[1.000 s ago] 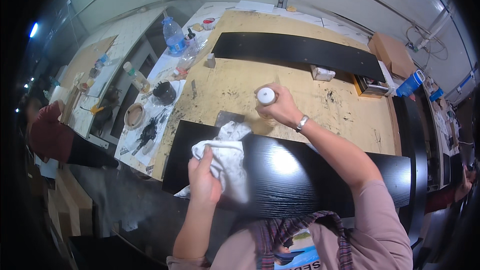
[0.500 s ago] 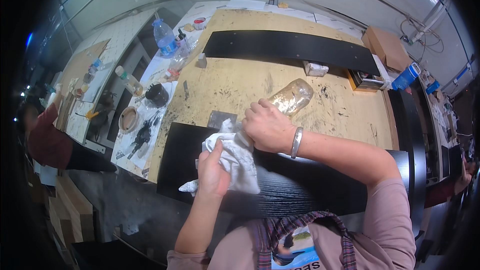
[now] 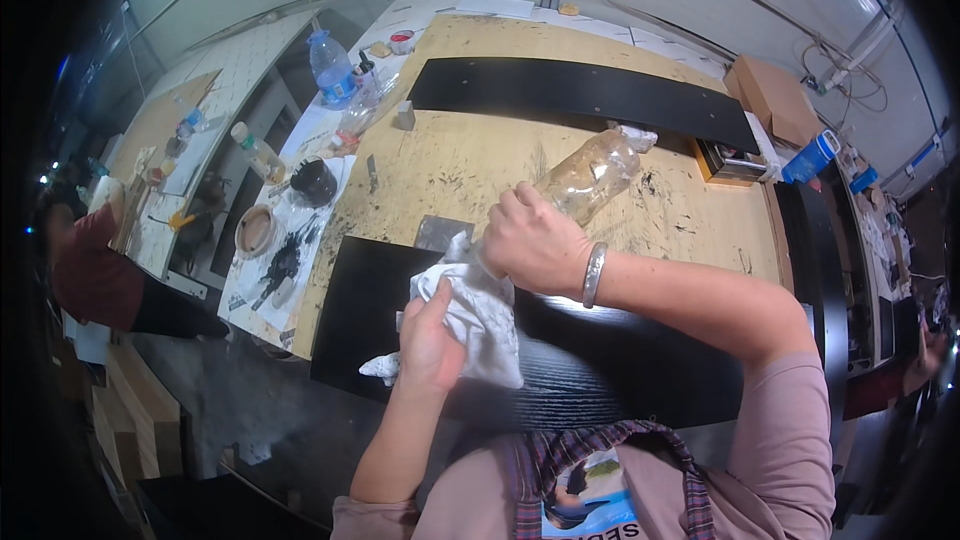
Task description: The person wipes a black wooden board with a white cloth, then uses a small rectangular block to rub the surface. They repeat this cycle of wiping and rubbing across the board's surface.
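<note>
L hand [image 3: 432,342] grips white cloth [image 3: 482,330] over near blk board [image 3: 570,365]; R hand [image 3: 535,243] grasps slanted clear btl [image 3: 592,178], base pointing away to R, near end hidden by fingers, close to cloth. Far blk board [image 3: 580,95] spans tan worktop [image 3: 480,155]; dark cup [image 3: 314,183] at L.

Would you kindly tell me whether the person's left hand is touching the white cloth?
Touching: the head view shows the left hand gripping the white cloth, its thumb lying over it.
</note>
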{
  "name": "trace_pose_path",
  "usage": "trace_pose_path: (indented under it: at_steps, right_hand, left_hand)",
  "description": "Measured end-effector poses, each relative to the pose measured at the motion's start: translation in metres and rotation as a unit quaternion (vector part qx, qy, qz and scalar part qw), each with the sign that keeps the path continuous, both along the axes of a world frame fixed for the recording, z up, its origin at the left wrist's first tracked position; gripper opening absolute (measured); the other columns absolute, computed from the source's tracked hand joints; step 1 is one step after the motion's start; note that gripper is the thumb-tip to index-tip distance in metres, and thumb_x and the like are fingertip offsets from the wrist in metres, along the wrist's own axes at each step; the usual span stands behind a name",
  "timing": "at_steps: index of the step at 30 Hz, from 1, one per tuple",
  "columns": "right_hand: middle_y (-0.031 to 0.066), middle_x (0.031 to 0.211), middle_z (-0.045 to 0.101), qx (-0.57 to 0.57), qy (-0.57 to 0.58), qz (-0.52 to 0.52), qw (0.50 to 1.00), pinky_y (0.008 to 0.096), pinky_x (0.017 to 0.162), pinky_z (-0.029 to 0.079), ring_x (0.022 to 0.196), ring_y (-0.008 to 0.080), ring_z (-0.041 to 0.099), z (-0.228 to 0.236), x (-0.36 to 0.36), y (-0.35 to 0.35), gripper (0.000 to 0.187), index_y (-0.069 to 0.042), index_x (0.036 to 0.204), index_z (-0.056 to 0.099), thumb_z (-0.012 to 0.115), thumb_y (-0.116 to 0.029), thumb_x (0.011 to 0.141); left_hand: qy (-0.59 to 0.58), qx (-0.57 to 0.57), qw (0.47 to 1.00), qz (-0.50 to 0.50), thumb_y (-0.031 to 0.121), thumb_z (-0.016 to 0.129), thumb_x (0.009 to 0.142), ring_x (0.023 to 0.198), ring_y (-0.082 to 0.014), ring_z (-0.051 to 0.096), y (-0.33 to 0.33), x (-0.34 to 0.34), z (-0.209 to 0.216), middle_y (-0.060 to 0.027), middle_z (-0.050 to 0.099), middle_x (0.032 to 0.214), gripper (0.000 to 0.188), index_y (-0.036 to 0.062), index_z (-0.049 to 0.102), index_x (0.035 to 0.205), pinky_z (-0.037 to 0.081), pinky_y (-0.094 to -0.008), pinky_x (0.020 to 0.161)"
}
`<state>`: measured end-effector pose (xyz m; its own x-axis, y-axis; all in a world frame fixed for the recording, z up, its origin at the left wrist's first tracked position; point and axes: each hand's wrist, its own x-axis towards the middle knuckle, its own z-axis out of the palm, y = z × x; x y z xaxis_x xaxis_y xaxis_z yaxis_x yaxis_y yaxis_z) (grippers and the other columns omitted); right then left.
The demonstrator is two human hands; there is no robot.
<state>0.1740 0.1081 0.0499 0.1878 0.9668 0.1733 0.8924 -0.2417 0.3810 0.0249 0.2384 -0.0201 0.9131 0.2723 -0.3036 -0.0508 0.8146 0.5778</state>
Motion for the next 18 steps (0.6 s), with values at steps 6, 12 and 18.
trace_pose_path:
  at_steps: [6, 12, 18]
  right_hand:
    - [0.0084, 0.079, 0.064, 0.137, 0.105, 0.010, 0.985, 0.0402, 0.089, 0.049, 0.086, 0.0276, 0.062, -0.014, 0.010, 0.007, 0.015, -0.005, 0.080, 0.069, 0.070, -0.018, 0.072]
    - [0.0151, 0.089, 0.073, 0.376, 0.485, -0.186, 0.767, 0.0422, 0.080, 0.055, 0.088, 0.0316, 0.070, -0.045, 0.059, 0.014, 0.028, -0.001, 0.085, 0.072, 0.088, -0.020, 0.072]
    - [0.0116, 0.097, 0.078, 0.407, 0.599, -0.255, 0.641, 0.0334, 0.083, 0.058, 0.088, 0.0167, 0.072, -0.116, 0.094, 0.009, 0.039, 0.001, 0.104, 0.072, 0.092, -0.021, 0.078]
  left_hand:
    - [-0.001, 0.011, 1.000, 0.016, 0.020, 0.049, 0.111, 0.124, -0.0315, 0.064, 0.014, -0.021, 0.003, -0.0193, 0.066, 0.131, 0.036, -0.0078, 0.058, 0.131, 0.047, -0.0484, 0.111]
    - [-0.076, 0.157, 0.955, 0.239, 0.022, 0.046, 0.111, 0.131, -0.0365, 0.059, 0.114, -0.112, 0.064, -0.0249, 0.055, 0.146, 0.045, -0.0107, 0.047, 0.142, 0.044, -0.0548, 0.115]
    - [-0.054, 0.590, 0.805, 0.018, 0.001, 0.052, 0.103, 0.130, -0.0328, 0.062, 0.035, -0.091, 0.075, -0.0242, 0.059, 0.143, 0.041, -0.0111, 0.051, 0.142, 0.048, -0.0457, 0.112]
